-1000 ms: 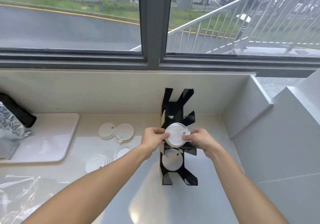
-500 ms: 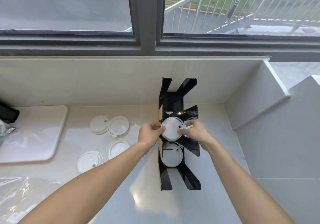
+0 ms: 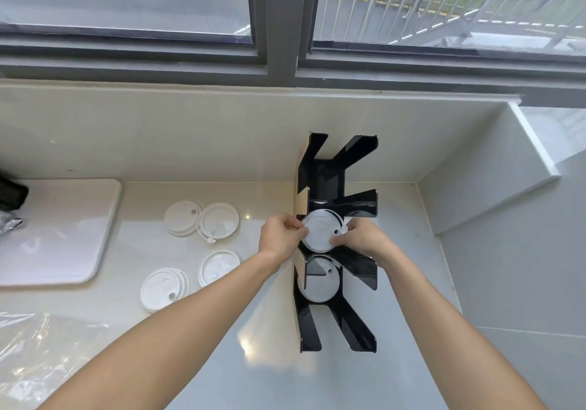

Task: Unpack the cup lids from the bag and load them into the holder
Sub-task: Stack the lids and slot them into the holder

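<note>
In glossy black holder [image 3: 337, 175], round white lid [image 3: 320, 231], left hand [image 3: 280, 238], right hand [image 3: 363, 240] pinching.

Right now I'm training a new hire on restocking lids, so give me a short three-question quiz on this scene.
1. True or false: both hands hold one lid at the holder.
2. How many lid piles lie loose on the counter? A) two B) four C) six
3. Which holder slot is bare: far, middle or near?

Key: 1 true: left hand and right hand grip it. 2 B. 3 far.
</note>
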